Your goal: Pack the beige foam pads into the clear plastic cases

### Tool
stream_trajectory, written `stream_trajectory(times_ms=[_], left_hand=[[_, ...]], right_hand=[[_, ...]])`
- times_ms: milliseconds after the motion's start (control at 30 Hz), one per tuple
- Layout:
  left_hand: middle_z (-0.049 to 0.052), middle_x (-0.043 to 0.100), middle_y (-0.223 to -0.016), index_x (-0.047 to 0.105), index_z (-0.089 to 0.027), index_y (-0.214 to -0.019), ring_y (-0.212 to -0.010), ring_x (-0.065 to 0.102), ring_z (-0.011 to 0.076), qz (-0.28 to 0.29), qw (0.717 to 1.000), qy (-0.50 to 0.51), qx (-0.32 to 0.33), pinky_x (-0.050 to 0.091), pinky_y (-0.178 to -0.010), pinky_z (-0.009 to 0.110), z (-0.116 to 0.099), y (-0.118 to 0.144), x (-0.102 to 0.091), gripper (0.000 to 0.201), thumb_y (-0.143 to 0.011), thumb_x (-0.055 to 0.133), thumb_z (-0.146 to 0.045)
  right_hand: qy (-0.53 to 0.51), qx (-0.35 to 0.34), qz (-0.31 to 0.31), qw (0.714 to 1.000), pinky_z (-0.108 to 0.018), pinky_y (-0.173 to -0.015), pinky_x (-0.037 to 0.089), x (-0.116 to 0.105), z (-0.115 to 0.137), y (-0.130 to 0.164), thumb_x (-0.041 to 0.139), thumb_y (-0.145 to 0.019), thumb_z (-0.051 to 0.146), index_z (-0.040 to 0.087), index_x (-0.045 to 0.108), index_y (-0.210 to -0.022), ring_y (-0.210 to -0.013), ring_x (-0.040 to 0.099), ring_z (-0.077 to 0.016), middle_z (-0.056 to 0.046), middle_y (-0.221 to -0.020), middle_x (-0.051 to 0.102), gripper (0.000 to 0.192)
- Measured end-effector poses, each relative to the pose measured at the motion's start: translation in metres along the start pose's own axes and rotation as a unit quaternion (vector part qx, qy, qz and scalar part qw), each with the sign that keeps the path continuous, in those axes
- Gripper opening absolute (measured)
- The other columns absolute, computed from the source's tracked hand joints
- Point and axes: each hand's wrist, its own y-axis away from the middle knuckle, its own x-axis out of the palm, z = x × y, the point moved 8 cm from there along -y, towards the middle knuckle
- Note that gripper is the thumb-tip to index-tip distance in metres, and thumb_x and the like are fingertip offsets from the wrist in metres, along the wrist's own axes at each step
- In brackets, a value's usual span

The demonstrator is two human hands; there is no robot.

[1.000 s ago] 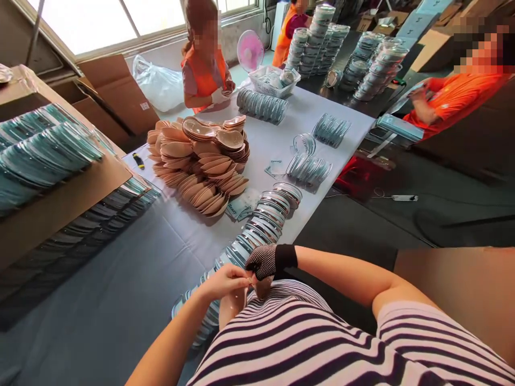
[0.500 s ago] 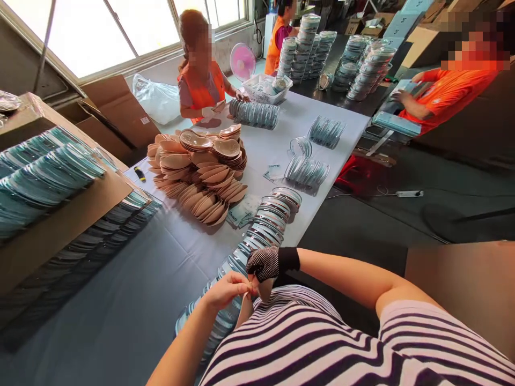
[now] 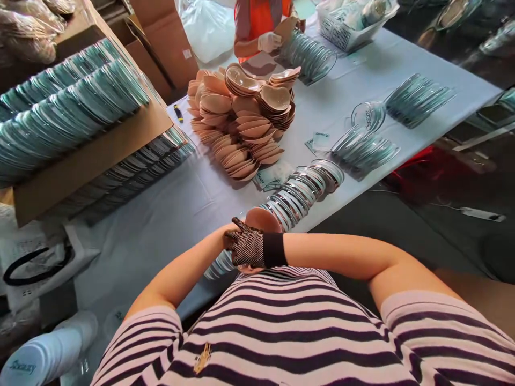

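My right hand (image 3: 246,245), in a black dotted glove, lies across the front of my body with its fingers bent around a tan bra cup (image 3: 263,219). The rounded face of the cup shows above the glove. Behind the glove, my bare left hand (image 3: 227,229) is mostly covered, and its fingers are hidden. Just beyond both hands runs a long row of clear round cases (image 3: 300,193) with shiny rims, standing on edge along the table. A large heap of tan bra cups (image 3: 241,123) lies farther back, beside printed cards (image 3: 269,177).
A cardboard box (image 3: 96,166) packed with clear cases stands left. Across the table (image 3: 201,198), a person in an orange vest (image 3: 261,27) handles another case row (image 3: 309,56). A white basket (image 3: 341,29) and more cases (image 3: 418,99) lie beyond. White lidded containers (image 3: 44,351) sit lower left.
The view has turned down and to the right. My hands came closer together, the gloved one now covering the bare one. A bra cup now shows upright above the glove.
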Motion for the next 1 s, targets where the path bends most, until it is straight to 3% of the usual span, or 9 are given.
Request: stream_trajectory(times_ms=[100, 200, 300, 400, 500, 633, 733, 833, 1000], left_hand=[[0.013, 0.068, -0.121, 0.068, -0.022, -0.114, -0.121, 0.057, 0.0344, 0.087, 0.990, 0.109, -0.002, 0.045, -0.096, 0.053, -0.002, -0.002, 0.021, 0.040, -0.094, 0.047, -0.049], [0.015, 0.069, -0.119, 0.067, -0.016, -0.119, -0.116, 0.063, 0.0300, 0.180, 0.937, 0.298, -0.023, 0.045, -0.103, 0.045, -0.011, -0.001, 0.039, 0.060, -0.094, 0.041, -0.063], [0.014, 0.072, -0.114, 0.066, -0.014, -0.122, -0.113, 0.065, 0.0293, 0.214, 0.894, 0.393, -0.035, 0.044, -0.104, 0.042, -0.019, 0.001, 0.046, 0.060, -0.091, 0.051, -0.062], [0.014, 0.073, -0.113, 0.067, -0.014, -0.119, -0.113, 0.066, 0.0293, 0.229, 0.886, 0.402, -0.038, 0.045, -0.103, 0.041, -0.018, 0.006, 0.051, 0.051, -0.090, 0.058, -0.054], [0.011, 0.073, -0.112, 0.067, -0.016, -0.118, -0.109, 0.068, 0.0274, 0.242, 0.886, 0.394, -0.029, 0.045, -0.103, 0.039, -0.011, 0.010, 0.053, 0.040, -0.083, 0.071, -0.034], [0.014, 0.074, -0.110, 0.066, -0.013, -0.117, -0.112, 0.066, 0.0333, 0.228, 0.898, 0.372, -0.056, 0.046, -0.100, 0.045, 0.006, 0.009, 0.044, 0.041, -0.079, 0.075, -0.028], [0.015, 0.075, -0.108, 0.067, -0.011, -0.113, -0.116, 0.064, 0.0355, 0.192, 0.887, 0.411, -0.087, 0.049, -0.098, 0.044, 0.013, 0.005, 0.031, 0.043, -0.079, 0.075, -0.037], [0.015, 0.076, -0.104, 0.068, -0.011, -0.110, -0.113, 0.067, 0.0337, 0.138, 0.867, 0.468, -0.103, 0.050, -0.099, 0.042, 0.014, 0.000, 0.019, 0.044, -0.078, 0.074, -0.042], [0.013, 0.076, -0.097, 0.064, -0.012, -0.117, -0.103, 0.072, 0.0292, 0.041, 0.844, 0.528, -0.087, 0.050, -0.099, 0.041, 0.015, -0.011, -0.001, 0.044, -0.085, 0.066, -0.040]], right_hand=[[-0.153, 0.069, -0.035, 0.985, -0.056, -0.103, 0.035, 0.005, -0.043, 0.030, 0.066, -0.078, 0.045, 0.031, 0.066, -0.121, -0.128, 0.042, -0.0335, -0.009, -0.134, 0.060, 0.045], [-0.305, 0.290, -0.028, 0.907, -0.048, -0.103, 0.039, 0.031, -0.104, 0.073, 0.060, -0.087, 0.042, 0.017, 0.059, -0.131, -0.122, 0.051, -0.0325, -0.017, -0.132, 0.060, 0.050], [-0.375, 0.378, 0.044, 0.845, -0.036, -0.087, 0.048, 0.063, -0.103, 0.093, 0.046, -0.096, 0.038, 0.014, 0.066, -0.115, -0.097, 0.063, -0.0249, -0.014, -0.106, 0.070, 0.037], [-0.370, 0.367, 0.088, 0.849, -0.036, -0.083, 0.049, 0.078, -0.081, 0.088, 0.045, -0.097, 0.038, 0.014, 0.070, -0.103, -0.090, 0.065, -0.0254, -0.015, -0.099, 0.071, 0.036], [-0.411, 0.307, 0.064, 0.856, -0.036, -0.092, 0.048, 0.084, -0.088, 0.077, 0.050, -0.095, 0.036, 0.016, 0.064, -0.124, -0.104, 0.064, -0.0258, -0.014, -0.116, 0.070, 0.038], [-0.354, 0.339, 0.032, 0.871, -0.034, -0.106, 0.041, 0.108, -0.182, 0.074, 0.048, -0.096, 0.029, 0.015, 0.054, -0.139, -0.123, 0.056, -0.0228, -0.013, -0.134, 0.062, 0.045], [-0.229, 0.397, 0.142, 0.877, -0.041, -0.108, 0.039, 0.151, -0.254, 0.071, 0.058, -0.087, 0.020, 0.013, 0.054, -0.139, -0.128, 0.051, -0.0297, -0.018, -0.138, 0.058, 0.052], [-0.193, 0.380, 0.234, 0.874, -0.046, -0.106, 0.039, 0.192, -0.279, 0.062, 0.063, -0.081, 0.012, 0.013, 0.052, -0.141, -0.128, 0.051, -0.0335, -0.022, -0.141, 0.054, 0.061], [-0.238, 0.362, 0.262, 0.862, -0.037, -0.096, 0.045, 0.219, -0.287, 0.061, 0.052, -0.093, 0.017, 0.014, 0.061, -0.133, -0.116, 0.062, -0.0271, -0.020, -0.131, 0.063, 0.042]])
